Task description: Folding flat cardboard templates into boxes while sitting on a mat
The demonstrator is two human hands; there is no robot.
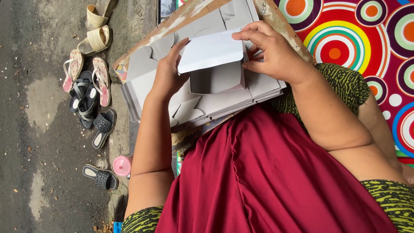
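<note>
Far left of our hands, sandals (88, 92) lie scattered on the pavement (39, 129), with a pink lid (122, 165) nearer our left elbow. Our left hand (169, 73) curls against the left edge of a half-folded box (213, 60), fingertips pressing the white flap, thumb side down on the stack (142, 82) of flat grey blanks beneath. The box sits between our two hands, on top of that stack, which rests on a board (189, 13) across our lap. Our right hand (269, 51) arches over the box's right side, fingers pinching the flap's top corner and bracing the wall below it.

We judge the box to be thin card: very light, stiff along its panels but quick to crease or dent if squeezed. It likely slides easily on the smooth blanks. We think the edges and fold lines are the best hold, with light fingertip pressure. Right of our hands spreads a bright circle-patterned mat (366, 39).
</note>
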